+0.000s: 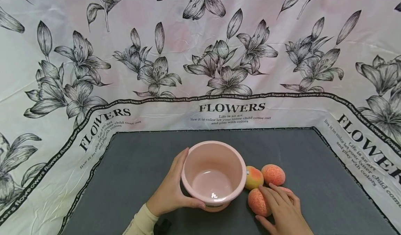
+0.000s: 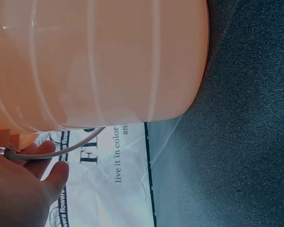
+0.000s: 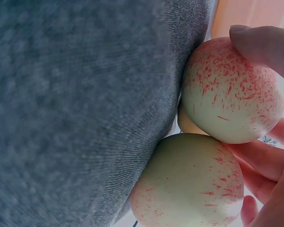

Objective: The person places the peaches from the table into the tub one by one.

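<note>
A pink bucket (image 1: 213, 157) stands in the middle of the grey cloth, its inside bare in the head view. My left hand (image 1: 171, 189) grips it from the left, thumb along the near side of the rim and fingers round the far side. A thin wire handle (image 2: 71, 150) crosses beside that hand in the left wrist view. To the bucket's right, my right hand (image 1: 283, 207) holds a red-speckled peach (image 1: 257, 202) between thumb and fingers. A second speckled peach (image 3: 189, 182) lies against it, partly hidden under the hand in the head view.
Behind the held peach are another speckled peach (image 1: 273, 174) and a yellow-and-red fruit (image 1: 254, 178) close to the bucket's side. The grey surface (image 1: 141, 165) is bordered by a white floral cloth (image 1: 163, 116) that rises behind it.
</note>
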Action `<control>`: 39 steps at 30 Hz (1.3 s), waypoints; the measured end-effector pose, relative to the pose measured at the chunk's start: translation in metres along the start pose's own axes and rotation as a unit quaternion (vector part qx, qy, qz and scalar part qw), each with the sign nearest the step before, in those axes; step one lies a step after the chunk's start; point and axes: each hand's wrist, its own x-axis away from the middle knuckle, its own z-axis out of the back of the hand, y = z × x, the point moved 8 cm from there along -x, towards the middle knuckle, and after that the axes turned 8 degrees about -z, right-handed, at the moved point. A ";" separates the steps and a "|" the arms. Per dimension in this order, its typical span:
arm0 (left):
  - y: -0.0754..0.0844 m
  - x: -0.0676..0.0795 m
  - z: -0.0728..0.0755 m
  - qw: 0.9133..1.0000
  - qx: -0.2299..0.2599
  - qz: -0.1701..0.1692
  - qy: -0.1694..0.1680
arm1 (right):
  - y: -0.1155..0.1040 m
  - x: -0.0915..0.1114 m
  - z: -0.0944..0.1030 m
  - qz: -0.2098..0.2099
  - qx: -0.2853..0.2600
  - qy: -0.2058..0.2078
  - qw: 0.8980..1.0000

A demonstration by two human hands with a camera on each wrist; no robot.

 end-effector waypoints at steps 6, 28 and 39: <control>-0.001 -0.001 0.001 1.000 -0.003 0.007 0.002 | -0.002 -0.006 0.004 0.010 -0.003 0.008 1.000; -0.002 0.003 0.000 1.000 0.007 0.014 -0.012 | -0.042 -0.091 0.092 -0.016 -0.184 0.075 0.980; -0.002 0.001 0.000 1.000 -0.004 0.011 -0.013 | -0.095 -0.109 0.081 0.096 -0.209 0.086 0.969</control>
